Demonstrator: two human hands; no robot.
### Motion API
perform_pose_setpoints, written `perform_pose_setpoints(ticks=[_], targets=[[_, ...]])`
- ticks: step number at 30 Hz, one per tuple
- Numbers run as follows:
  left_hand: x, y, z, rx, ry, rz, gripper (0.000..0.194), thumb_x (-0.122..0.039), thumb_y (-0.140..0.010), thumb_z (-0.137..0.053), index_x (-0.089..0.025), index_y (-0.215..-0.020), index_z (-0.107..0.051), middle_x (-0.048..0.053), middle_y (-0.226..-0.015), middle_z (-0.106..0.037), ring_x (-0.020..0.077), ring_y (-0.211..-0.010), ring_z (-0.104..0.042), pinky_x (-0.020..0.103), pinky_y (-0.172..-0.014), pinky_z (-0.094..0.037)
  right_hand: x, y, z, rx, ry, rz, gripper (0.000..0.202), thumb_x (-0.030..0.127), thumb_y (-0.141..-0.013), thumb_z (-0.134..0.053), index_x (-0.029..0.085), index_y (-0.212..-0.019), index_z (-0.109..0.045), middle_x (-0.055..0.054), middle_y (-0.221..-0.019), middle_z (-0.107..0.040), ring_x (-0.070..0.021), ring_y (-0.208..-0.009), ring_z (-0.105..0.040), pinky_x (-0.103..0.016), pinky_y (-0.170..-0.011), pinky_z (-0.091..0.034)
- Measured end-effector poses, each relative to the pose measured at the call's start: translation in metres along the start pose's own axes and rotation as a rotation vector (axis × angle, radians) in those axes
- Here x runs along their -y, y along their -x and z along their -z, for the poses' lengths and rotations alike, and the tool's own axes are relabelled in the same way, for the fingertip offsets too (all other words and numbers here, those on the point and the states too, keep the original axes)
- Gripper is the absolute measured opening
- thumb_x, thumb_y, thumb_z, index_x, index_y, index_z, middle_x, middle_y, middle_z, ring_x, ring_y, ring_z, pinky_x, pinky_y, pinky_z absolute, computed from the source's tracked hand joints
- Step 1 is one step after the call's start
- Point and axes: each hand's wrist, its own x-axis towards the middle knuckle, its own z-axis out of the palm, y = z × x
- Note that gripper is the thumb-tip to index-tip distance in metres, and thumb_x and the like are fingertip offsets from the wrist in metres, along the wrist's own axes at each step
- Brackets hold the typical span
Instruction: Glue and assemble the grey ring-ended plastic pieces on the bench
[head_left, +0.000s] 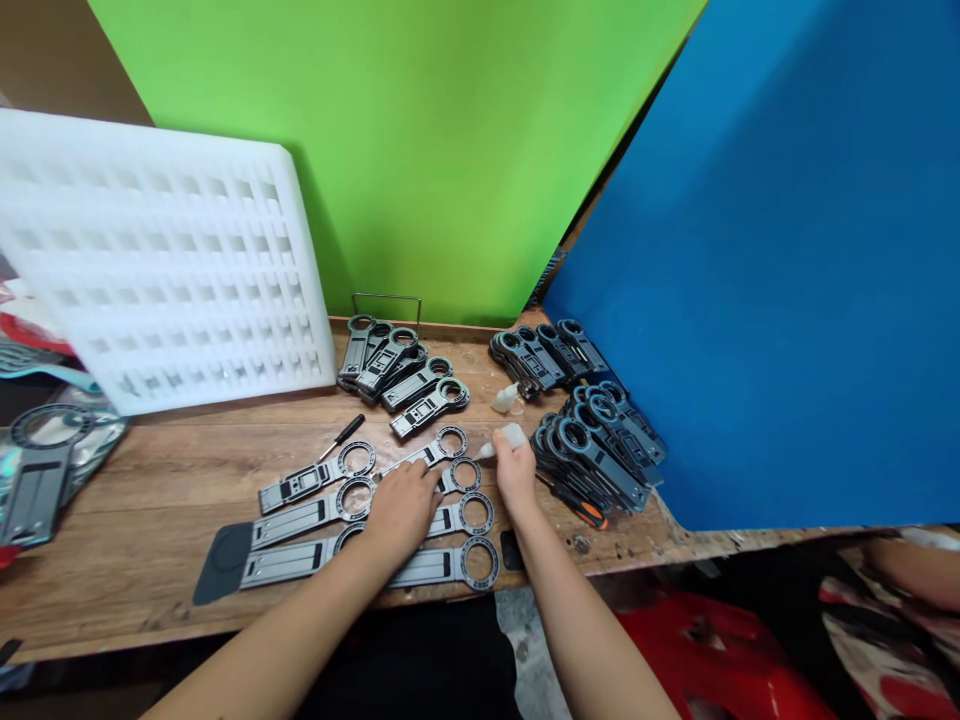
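My right hand (514, 470) is wrapped round a small white squeeze bottle (513, 436), its nozzle pointing left at the ring of a flat grey part (466, 475). My left hand (405, 505) lies on the grey parts in the middle of the table, fingers bent over them; whether it grips one is hidden. Several grey parts with ring ends lie in two columns, among them one at the upper left (300, 486) and one at the front (435, 567).
Piles of similar parts stand at the back (397, 365) and right (600, 440). Also on the wooden table (172, 480) are a black screwdriver (349, 430), another bottle (505, 398) and an orange-black tool (589, 512). A white foam tray (172, 275) leans left; green and blue boards rise behind.
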Motion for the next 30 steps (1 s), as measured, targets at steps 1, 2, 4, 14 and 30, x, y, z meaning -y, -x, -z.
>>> perform_pose_setpoints(ticks=[1, 2, 4, 14, 30], targets=[[0.000, 0.000, 0.000, 0.003, -0.001, 0.001, 0.028, -0.029, -0.085, -0.049, -0.022, -0.110, -0.060, 0.008, -0.093, -0.061, 0.0249, -0.090, -0.056, 0.036, -0.076, -0.042, 0.000, 0.002, 0.002, -0.005, 0.013, 0.001, 0.028, 0.045, -0.078, -0.051, 0.020, -0.068, -0.048, 0.003, -0.061, -0.051, -0.0140, -0.060, -0.046, -0.025, -0.059, -0.037], [0.000, 0.000, 0.000, 0.006, -0.002, 0.002, 0.028, -0.029, -0.085, -0.049, -0.022, -0.109, -0.060, 0.008, -0.093, -0.061, 0.0250, -0.090, -0.056, 0.036, -0.076, -0.042, 0.001, 0.003, 0.003, -0.011, 0.027, 0.001, 0.028, 0.046, -0.078, -0.051, 0.020, -0.068, -0.048, 0.003, -0.061, -0.052, -0.0140, -0.059, -0.046, -0.025, -0.059, -0.037], [0.000, 0.000, 0.001, 0.010, -0.004, 0.006, 0.028, -0.030, -0.085, -0.049, -0.022, -0.109, -0.060, 0.008, -0.093, -0.061, 0.0251, -0.090, -0.056, 0.036, -0.076, -0.042, 0.000, 0.006, 0.006, -0.021, 0.055, -0.001, 0.028, 0.045, -0.078, -0.053, 0.020, -0.069, -0.048, 0.003, -0.062, -0.053, -0.0141, -0.059, -0.046, -0.025, -0.059, -0.036], [-0.001, -0.001, 0.001, 0.033, 0.000, 0.017, 0.031, -0.030, -0.086, -0.048, -0.022, -0.113, -0.059, 0.008, -0.095, -0.061, 0.0247, -0.090, -0.056, 0.036, -0.077, -0.041, 0.002, 0.022, 0.020, -0.019, 0.052, -0.045, 0.028, 0.046, -0.073, -0.058, 0.019, -0.066, -0.053, 0.002, -0.060, -0.056, -0.0154, -0.060, -0.049, -0.026, -0.062, -0.037], [0.001, 0.002, -0.015, -0.005, 0.059, -0.044, 0.038, -0.023, -0.090, -0.041, -0.015, -0.126, -0.051, 0.011, -0.137, -0.048, 0.0258, -0.126, -0.042, 0.042, -0.107, -0.029, 0.001, -0.004, -0.008, 0.001, -0.387, -0.324, 0.033, 0.050, -0.070, -0.058, 0.022, -0.065, -0.041, 0.010, -0.043, -0.040, -0.0060, -0.032, -0.032, -0.019, -0.033, -0.024]])
